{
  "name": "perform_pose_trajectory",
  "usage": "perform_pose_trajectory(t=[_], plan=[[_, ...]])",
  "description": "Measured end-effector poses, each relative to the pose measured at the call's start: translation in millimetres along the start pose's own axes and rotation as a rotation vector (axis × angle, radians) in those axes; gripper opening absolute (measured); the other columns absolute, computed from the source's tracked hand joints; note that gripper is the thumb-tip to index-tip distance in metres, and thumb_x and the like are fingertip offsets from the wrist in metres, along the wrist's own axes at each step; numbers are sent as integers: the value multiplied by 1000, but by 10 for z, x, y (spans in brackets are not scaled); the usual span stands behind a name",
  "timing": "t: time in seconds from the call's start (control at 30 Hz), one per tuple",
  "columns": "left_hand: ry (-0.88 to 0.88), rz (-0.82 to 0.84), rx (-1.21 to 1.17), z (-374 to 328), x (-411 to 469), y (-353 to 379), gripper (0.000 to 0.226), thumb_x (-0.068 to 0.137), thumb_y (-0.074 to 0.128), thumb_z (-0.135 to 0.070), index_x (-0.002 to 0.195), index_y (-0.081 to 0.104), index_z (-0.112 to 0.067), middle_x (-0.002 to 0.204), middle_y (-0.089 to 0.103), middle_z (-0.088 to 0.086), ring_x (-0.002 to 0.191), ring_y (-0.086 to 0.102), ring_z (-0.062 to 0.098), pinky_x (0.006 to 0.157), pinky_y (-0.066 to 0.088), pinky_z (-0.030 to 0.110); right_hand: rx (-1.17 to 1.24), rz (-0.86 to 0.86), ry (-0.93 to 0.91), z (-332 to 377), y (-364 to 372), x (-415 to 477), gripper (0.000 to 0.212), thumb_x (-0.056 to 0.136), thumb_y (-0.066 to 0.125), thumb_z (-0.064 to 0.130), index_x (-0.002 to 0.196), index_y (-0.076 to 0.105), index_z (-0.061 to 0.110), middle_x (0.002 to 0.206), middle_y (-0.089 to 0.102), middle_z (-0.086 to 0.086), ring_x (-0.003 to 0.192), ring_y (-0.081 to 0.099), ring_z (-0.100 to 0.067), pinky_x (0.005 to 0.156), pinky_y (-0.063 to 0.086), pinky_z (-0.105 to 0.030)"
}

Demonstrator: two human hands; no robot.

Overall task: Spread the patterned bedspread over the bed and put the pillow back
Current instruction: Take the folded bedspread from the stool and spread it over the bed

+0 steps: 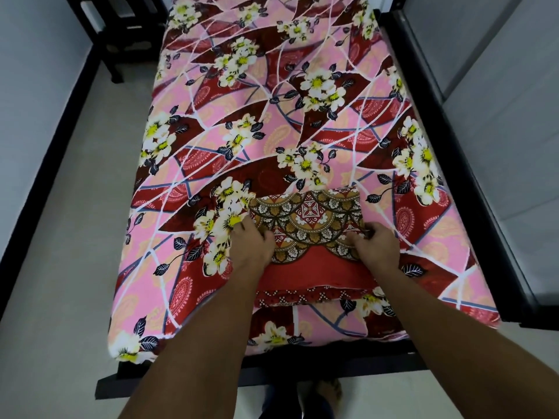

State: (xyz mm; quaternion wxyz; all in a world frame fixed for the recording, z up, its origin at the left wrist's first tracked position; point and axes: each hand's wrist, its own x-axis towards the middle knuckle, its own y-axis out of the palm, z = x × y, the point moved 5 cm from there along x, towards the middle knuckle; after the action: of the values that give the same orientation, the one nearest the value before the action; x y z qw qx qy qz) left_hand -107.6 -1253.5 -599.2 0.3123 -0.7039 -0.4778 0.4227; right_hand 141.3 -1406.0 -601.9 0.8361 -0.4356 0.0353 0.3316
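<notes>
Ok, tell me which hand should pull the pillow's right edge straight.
Right. The right hand pinches the pillow at that edge; the left hand sits at the opposite edge and would have to cross over.

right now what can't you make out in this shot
Head view:
- Far end of the bedspread: cut off by top edge.
- Pillow side edges: under the left hand and right hand.
- Left hand's grip: fingers hide it.
- Dark furniture, top left: cropped, dim.

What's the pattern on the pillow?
The pillow has brown, red and white scalloped motifs with a plain red band; the head view shows it.
</notes>
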Motion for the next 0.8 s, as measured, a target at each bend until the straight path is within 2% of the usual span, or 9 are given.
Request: perform_pose_trajectory(t=[0.1, 0.17, 0.3, 0.43, 0.53, 0.6, 0.7, 0.77, 0.8], plan=[[14, 65, 8, -22, -73, 32, 64, 94, 54, -42, 143, 34, -5, 143, 40, 22, 128, 40, 37, 100, 43, 49, -20, 117, 167, -24, -6, -18, 43, 84, 71, 53, 94, 69, 12, 76, 65, 3, 76, 61, -20, 73, 49, -32], [17, 86, 15, -7, -171, 79, 73, 95, 52, -45, 151, 25, -7, 155, 28, 20, 139, 31, 37, 109, 38, 50, -44, 176, 195, -1, -20, -34, 50, 83, 65, 61, 97, 66, 13, 87, 67, -4, 84, 62, -25, 70, 46, -32], [162, 134, 142, 13, -437, 276, 82, 96, 43, -56, 159, 8, -17, 165, -7, 13, 151, -6, 34, 119, 20, 56, 50, 162, 39, 173, 2, -114, 48, 86, 65, 57, 112, 60, 17, 101, 66, -2, 92, 63, -25, 75, 48, -34], [365, 176, 156, -21, -646, 296, 92, 90, 28, -77, 159, -1, -24, 166, -10, 4, 152, -8, 23, 121, 9, 57, 359, 192, -21, 412, 55, -252, 48, 84, 74, 43, 122, 60, 18, 110, 69, -3, 95, 69, -23, 79, 59, -40], [508, 251, -36, -121, -878, 182, 123, 71, 47, -92, 156, -16, -30, 166, -11, -4, 152, -4, 16, 122, 7, 49, 470, 258, -101, 694, 137, -404, 41, 83, 77, 31, 120, 62, 21, 106, 72, 0, 91, 72, -20, 69, 60, -32], [528, 257, -163, -211, -1001, 121, 141, 60, 66, -88, 155, -20, -30, 166, -6, -6, 152, 1, 15, 121, 11, 40, 492, 305, -164, 910, 231, -499, 41, 79, 79, 29, 117, 63, 25, 104, 74, 4, 93, 72, -18, 79, 61, -39], [426, 27, -354, -204, -1083, -84, 125, 64, 78, -69, 158, 11, -22, 153, 40, -1, 137, 42, 13, 109, 40, 30, 536, 448, -279, 1346, 360, -744, 39, 82, 79, 22, 117, 63, 23, 105, 74, 4, 94, 71, -16, 84, 59, -40], [232, -193, -513, -67, -1076, -279, 85, 67, 84, -47, 139, 47, -22, 114, 67, -9, 98, 64, 1, 86, 55, 30, 545, 592, -307, 1597, 405, -918, 29, 90, 73, 24, 116, 63, 18, 105, 72, 0, 91, 70, -14, 75, 56, -30], [116, -300, -597, 42, -1057, -389, 64, 70, 86, -33, 126, 58, -21, 93, 69, -14, 80, 65, -3, 76, 59, 33, 557, 660, -310, 1681, 407, -986, 25, 93, 68, 26, 116, 63, 15, 105, 72, -3, 89, 69, -12, 71, 54, -25]])
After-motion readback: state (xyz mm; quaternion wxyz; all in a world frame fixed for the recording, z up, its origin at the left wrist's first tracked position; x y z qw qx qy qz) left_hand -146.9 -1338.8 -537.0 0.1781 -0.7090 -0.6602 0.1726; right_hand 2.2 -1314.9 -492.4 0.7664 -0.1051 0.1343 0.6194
